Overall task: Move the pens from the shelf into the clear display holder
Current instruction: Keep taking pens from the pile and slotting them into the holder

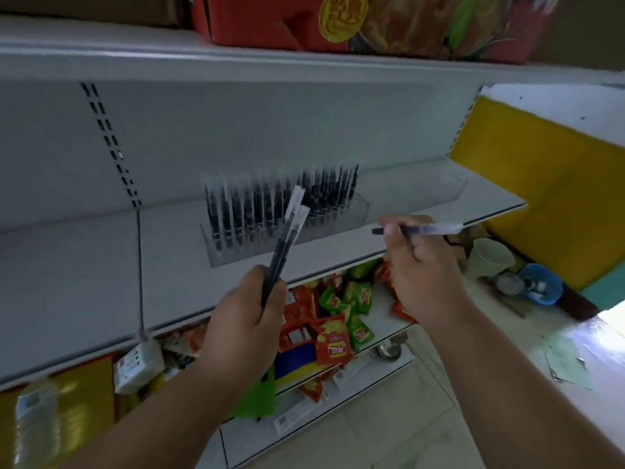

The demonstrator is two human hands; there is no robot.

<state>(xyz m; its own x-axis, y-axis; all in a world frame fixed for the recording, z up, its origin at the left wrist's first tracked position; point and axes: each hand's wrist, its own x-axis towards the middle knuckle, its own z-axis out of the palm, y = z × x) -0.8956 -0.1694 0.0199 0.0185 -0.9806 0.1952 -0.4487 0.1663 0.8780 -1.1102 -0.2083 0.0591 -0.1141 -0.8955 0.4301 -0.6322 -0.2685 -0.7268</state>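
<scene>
Both forearms reach up from the bottom edge toward the clear display holder (287, 225) on the grey shelf (101, 265). Left hand (247, 316), just below the holder, is clamped on two pens (285, 238) slanting up across its front. Right hand (419, 265), to the holder's right, pinches a single pen (426, 229) lying level. Rows of dark pens stand upright in the holder, blurred, their count unclear. Below the holder's shelf lie red and green snack packets (334, 319); their print is too smeared to read. Above it, a red carton (338, 22) is cut off by the top edge, with an illegible yellow seal
</scene>
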